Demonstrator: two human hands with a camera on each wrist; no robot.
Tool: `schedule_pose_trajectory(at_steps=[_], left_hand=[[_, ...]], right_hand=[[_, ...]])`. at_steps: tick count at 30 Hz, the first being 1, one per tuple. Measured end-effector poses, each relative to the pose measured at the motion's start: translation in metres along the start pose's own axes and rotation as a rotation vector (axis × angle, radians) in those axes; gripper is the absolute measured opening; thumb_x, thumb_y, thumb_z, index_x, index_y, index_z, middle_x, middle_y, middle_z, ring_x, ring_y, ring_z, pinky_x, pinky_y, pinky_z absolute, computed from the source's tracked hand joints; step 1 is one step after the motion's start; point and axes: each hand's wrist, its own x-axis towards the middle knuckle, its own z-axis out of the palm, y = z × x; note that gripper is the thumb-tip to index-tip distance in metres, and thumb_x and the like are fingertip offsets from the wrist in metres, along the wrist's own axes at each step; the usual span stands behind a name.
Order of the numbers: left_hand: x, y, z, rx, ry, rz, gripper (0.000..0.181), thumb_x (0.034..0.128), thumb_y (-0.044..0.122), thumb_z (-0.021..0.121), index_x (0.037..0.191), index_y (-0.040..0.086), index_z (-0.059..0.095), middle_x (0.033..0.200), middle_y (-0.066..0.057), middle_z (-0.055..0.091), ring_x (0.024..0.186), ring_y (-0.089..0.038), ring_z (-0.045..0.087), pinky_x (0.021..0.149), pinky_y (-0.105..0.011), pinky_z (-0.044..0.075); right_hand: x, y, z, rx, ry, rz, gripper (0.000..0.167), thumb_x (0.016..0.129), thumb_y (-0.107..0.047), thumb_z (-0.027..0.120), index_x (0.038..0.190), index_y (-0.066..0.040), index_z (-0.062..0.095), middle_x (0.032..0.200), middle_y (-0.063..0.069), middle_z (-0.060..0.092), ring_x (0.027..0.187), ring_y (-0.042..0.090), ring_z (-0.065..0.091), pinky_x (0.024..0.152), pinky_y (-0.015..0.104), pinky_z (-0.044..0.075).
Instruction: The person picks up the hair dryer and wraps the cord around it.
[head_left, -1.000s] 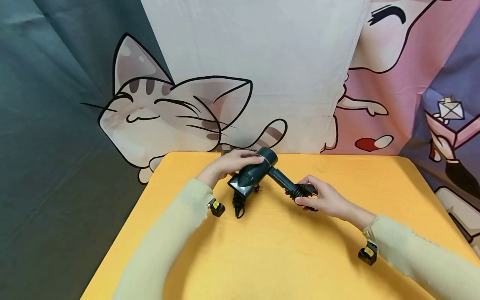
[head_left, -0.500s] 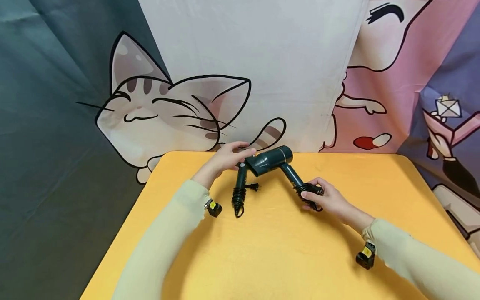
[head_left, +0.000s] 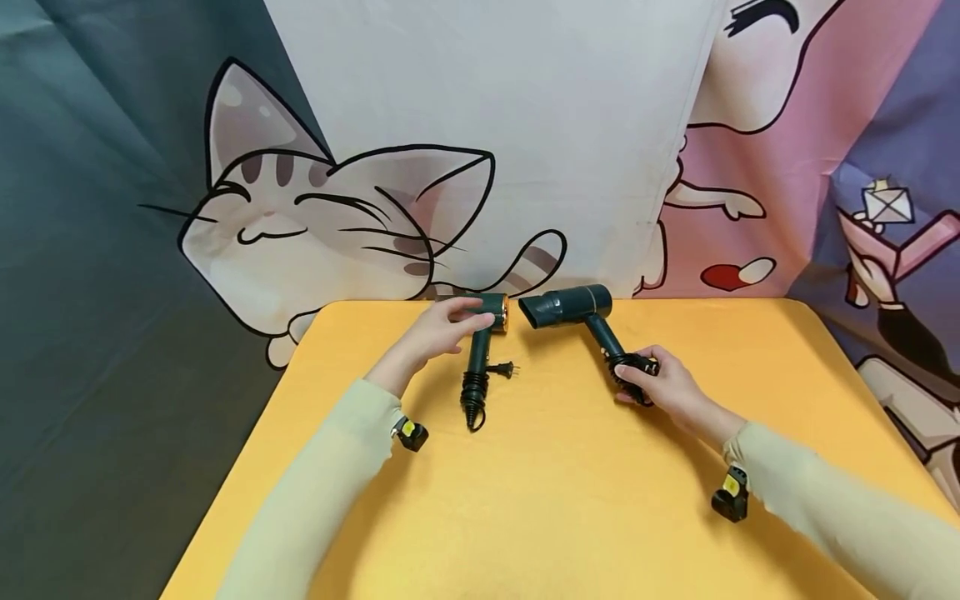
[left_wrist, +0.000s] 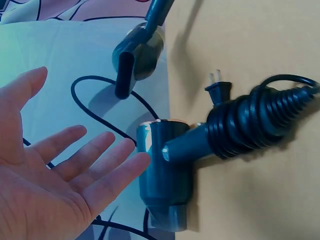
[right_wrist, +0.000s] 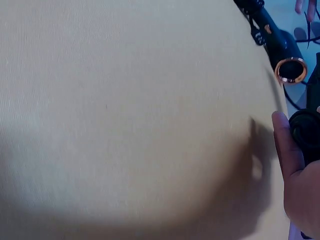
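Note:
A dark green hair dryer [head_left: 486,342] with a copper-coloured rear ring lies near the far table edge, its cord wound round the handle. Over its barrel hovers my left hand [head_left: 438,332], fingers extended and holding nothing; in the left wrist view the left hand [left_wrist: 65,175] is spread beside the barrel, and I cannot tell if a fingertip touches it. My right hand [head_left: 667,387] grips a second dark green hair dryer [head_left: 573,305] by its cord-wrapped handle. That dryer is raised, its flat nozzle pointing left. Only the thumb side of the right hand [right_wrist: 300,185] shows in the right wrist view.
A yellow table [head_left: 540,500] with rounded far corners lies under both hands. Behind it hangs a printed cloth [head_left: 585,125] with a cartoon cat. The lying dryer's plug [head_left: 502,369] sticks out to the right of its handle.
The second dryer has swung up and right, away from the first dryer, in my right hand. My left hand has let go of its barrel and drawn slightly left, uncovering the first dryer.

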Motion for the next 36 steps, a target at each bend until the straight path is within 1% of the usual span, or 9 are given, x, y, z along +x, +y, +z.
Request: schedule_pose_trajectory(at_steps=[3,8,17,21,24,27,32,34,36], left_hand=[[-0.006,-0.008,-0.002,0.004,0.001,-0.006,0.071,0.1035,0.049,0.068,0.162,0.016,0.047,0.148,-0.013,0.06,0.134,-0.033,0.059,0.103,-0.052,0.056],[-0.011,-0.02,-0.005,-0.007,0.007,-0.028,0.071,0.1032,0.05,0.069,0.161,0.016,0.048,0.148,-0.012,0.06,0.136,-0.036,0.058,0.103,-0.052,0.056],[-0.018,-0.036,-0.006,-0.004,0.014,-0.032,0.07,0.1037,0.048,0.069,0.161,0.013,0.048,0.149,-0.012,0.058,0.133,-0.036,0.059,0.098,-0.047,0.058],[-0.02,-0.039,-0.006,-0.004,0.01,-0.038,0.07,0.1036,0.048,0.069,0.161,0.013,0.048,0.149,-0.013,0.057,0.132,-0.035,0.06,0.099,-0.048,0.058],[-0.021,-0.04,-0.005,0.001,0.012,-0.044,0.07,0.1033,0.049,0.069,0.161,0.014,0.048,0.148,-0.012,0.058,0.131,-0.034,0.06,0.098,-0.047,0.058],[-0.022,-0.04,-0.004,-0.004,0.008,-0.049,0.07,0.1028,0.048,0.07,0.161,0.014,0.048,0.148,-0.013,0.058,0.132,-0.037,0.06,0.099,-0.048,0.058],[-0.023,-0.044,-0.003,-0.013,0.002,-0.054,0.069,0.1028,0.048,0.07,0.16,0.015,0.049,0.148,-0.014,0.058,0.134,-0.04,0.058,0.098,-0.048,0.058],[-0.023,-0.045,-0.003,-0.009,0.0,-0.058,0.07,0.1027,0.047,0.07,0.161,0.016,0.049,0.149,-0.014,0.058,0.134,-0.04,0.058,0.098,-0.048,0.058],[-0.024,-0.046,-0.002,-0.006,-0.002,-0.061,0.071,0.1024,0.048,0.071,0.161,0.016,0.048,0.149,-0.015,0.057,0.133,-0.041,0.058,0.098,-0.049,0.058]], right_hand=[[0.004,0.001,-0.004,0.001,0.019,0.017,0.047,0.106,-0.015,0.068,0.135,0.007,0.038,0.14,0.038,0.046,0.09,0.025,0.078,0.085,0.039,0.064],[0.007,0.003,-0.007,-0.027,0.044,0.029,0.046,0.106,-0.016,0.067,0.134,0.008,0.038,0.141,0.038,0.043,0.092,0.023,0.075,0.085,0.04,0.064],[0.011,-0.005,0.0,-0.077,0.073,0.055,0.046,0.106,-0.022,0.069,0.129,0.006,0.04,0.137,0.034,0.047,0.088,0.022,0.075,0.083,0.039,0.065],[0.011,-0.009,0.002,-0.146,0.067,0.061,0.047,0.106,-0.025,0.069,0.128,0.006,0.041,0.133,0.034,0.05,0.086,0.022,0.075,0.082,0.041,0.065],[0.011,-0.013,0.002,-0.22,0.046,0.06,0.05,0.105,-0.029,0.071,0.126,0.006,0.042,0.125,0.032,0.057,0.082,0.024,0.076,0.079,0.042,0.065],[0.012,-0.016,0.001,-0.254,0.019,0.063,0.05,0.103,-0.03,0.073,0.123,0.005,0.042,0.114,0.027,0.064,0.077,0.025,0.077,0.076,0.041,0.065],[0.012,-0.021,0.001,-0.23,-0.034,0.082,0.051,0.103,-0.029,0.074,0.122,0.005,0.042,0.1,0.019,0.07,0.075,0.026,0.076,0.077,0.042,0.065],[0.011,-0.022,0.001,-0.25,-0.043,0.099,0.052,0.103,-0.033,0.073,0.123,0.005,0.044,0.091,0.013,0.069,0.075,0.022,0.074,0.076,0.039,0.064],[0.01,-0.021,0.001,-0.258,-0.055,0.111,0.055,0.105,-0.037,0.069,0.127,0.007,0.045,0.089,0.007,0.068,0.076,0.018,0.071,0.075,0.035,0.063]])
